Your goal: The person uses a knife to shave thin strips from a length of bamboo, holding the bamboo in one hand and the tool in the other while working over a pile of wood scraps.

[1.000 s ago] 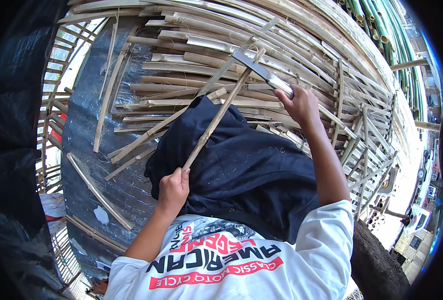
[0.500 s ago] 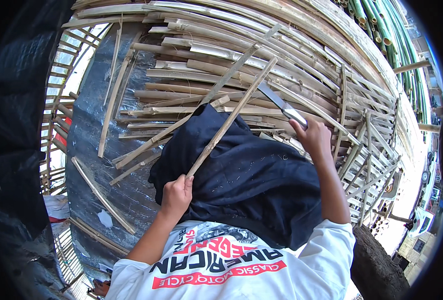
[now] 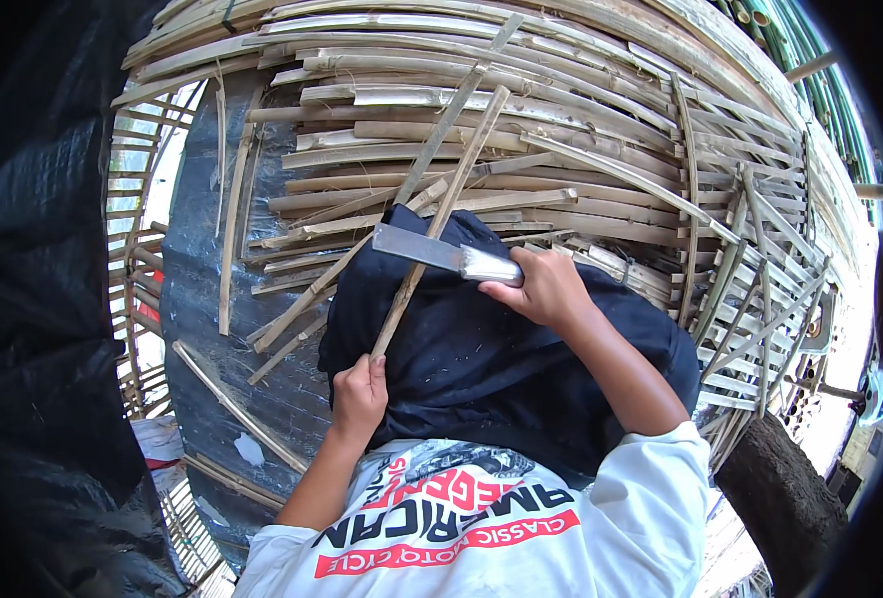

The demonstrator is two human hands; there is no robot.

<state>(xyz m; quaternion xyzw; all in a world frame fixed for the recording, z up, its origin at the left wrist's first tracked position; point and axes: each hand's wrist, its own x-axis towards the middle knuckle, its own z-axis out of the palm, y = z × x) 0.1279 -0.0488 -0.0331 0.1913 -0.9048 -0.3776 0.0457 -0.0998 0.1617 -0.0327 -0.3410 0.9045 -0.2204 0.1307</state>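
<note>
My left hand [image 3: 359,394] is closed round the near end of a long bamboo strip [image 3: 448,204], which slants up and away over my lap. In my right hand [image 3: 546,287] is the pale, wrapped-looking handle of a wide-bladed knife [image 3: 416,246]. Its flat, square-ended blade lies across the strip at about mid-length, pointing left; whether the edge bites into the bamboo cannot be made out. Beneath both, a dark cloth [image 3: 521,369] covers my legs. The strip's far end rests over or above the piled bamboo.
Split bamboo slats [image 3: 561,120] are heaped across the far side. A dark sheet [image 3: 197,289] with loose strips lies to the left, beside a bamboo lattice [image 3: 132,199]. At right are a slatted bamboo rack [image 3: 750,269], a thick dark log [image 3: 785,498] and green poles [image 3: 810,50].
My right hand has swung the knife left and nearer, from beside the strip's far part to across its middle. The left hand keeps its hold on the strip. The view has shifted slightly.
</note>
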